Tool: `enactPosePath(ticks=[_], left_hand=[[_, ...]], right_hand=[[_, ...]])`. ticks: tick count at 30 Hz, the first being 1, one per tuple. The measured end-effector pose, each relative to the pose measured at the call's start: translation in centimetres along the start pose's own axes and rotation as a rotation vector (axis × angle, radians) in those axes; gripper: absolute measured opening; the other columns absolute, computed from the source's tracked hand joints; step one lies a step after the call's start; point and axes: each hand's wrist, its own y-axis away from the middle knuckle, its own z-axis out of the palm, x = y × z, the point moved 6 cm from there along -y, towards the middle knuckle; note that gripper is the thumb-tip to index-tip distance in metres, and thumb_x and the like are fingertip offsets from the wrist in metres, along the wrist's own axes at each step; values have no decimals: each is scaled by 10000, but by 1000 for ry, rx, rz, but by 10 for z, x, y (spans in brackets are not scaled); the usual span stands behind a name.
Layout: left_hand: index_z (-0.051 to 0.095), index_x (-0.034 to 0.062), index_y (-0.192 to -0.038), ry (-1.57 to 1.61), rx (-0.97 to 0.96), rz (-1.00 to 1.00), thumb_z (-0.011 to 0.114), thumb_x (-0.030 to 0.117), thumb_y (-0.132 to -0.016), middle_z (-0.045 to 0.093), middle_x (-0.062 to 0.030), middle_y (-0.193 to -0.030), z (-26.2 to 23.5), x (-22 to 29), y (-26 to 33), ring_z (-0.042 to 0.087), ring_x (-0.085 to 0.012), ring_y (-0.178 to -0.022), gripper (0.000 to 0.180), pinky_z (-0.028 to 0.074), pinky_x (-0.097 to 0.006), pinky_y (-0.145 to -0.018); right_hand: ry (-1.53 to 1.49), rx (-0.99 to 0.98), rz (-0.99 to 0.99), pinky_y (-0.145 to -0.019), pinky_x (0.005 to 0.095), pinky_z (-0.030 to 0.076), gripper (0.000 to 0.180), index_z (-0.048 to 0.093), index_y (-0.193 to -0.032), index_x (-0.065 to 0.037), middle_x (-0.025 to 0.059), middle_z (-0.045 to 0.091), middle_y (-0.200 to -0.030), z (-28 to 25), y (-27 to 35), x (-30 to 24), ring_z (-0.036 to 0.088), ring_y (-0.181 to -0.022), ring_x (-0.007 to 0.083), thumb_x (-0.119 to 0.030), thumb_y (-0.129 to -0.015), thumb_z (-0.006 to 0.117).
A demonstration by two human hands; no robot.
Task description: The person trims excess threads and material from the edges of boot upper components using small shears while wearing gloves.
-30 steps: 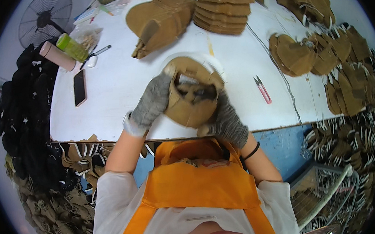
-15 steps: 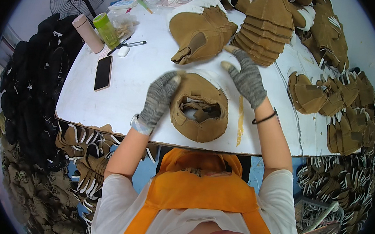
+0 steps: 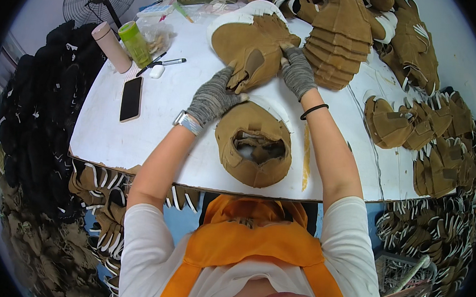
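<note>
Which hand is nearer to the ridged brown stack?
Right. The right hand is just left of the ridged brown stack; the left hand is farther left, by the near end of the brown bundle.

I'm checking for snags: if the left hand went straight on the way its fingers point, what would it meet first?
The left hand would meet the near end of the stacked brown shoe uppers first; it appears to be right at that edge, though exact contact is unclear.
</note>
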Motion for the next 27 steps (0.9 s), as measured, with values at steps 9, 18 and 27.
enactPosePath(ticks=[9, 18, 27], left_hand=[[347, 66, -1378, 48, 35, -119, 588, 393, -864, 581, -198, -1155, 2, 7, 0, 586, -312, -1018, 654, 454, -364, -862], [617, 45, -1068, -13, 359, -183, 486, 419, -931, 611, -192, -738, -38, -47, 19, 558, -351, -672, 420, 432, -434, -583], [583, 16, -1068, 489, 722, -121, 519, 377, -939, 581, -114, -809, -87, -60, 60, 522, -212, -705, 389, 425, -348, -628]], right_hand=[[-121, -231, 138, -945, 418, 397, 619, 615, -1088, 0, 223, 582, -1142, 24, -26, 30, 541, -1057, 369, -550, -893, 409], [-409, 72, 389, -841, 421, 440, 516, 653, -964, -2, 227, 634, -968, 27, -17, 30, 583, -912, 374, -493, -864, 531], [-325, 87, 313, -839, 418, 439, 547, 633, -928, 38, 255, 618, -960, 10, -5, 14, 566, -925, 393, -493, -872, 518]])
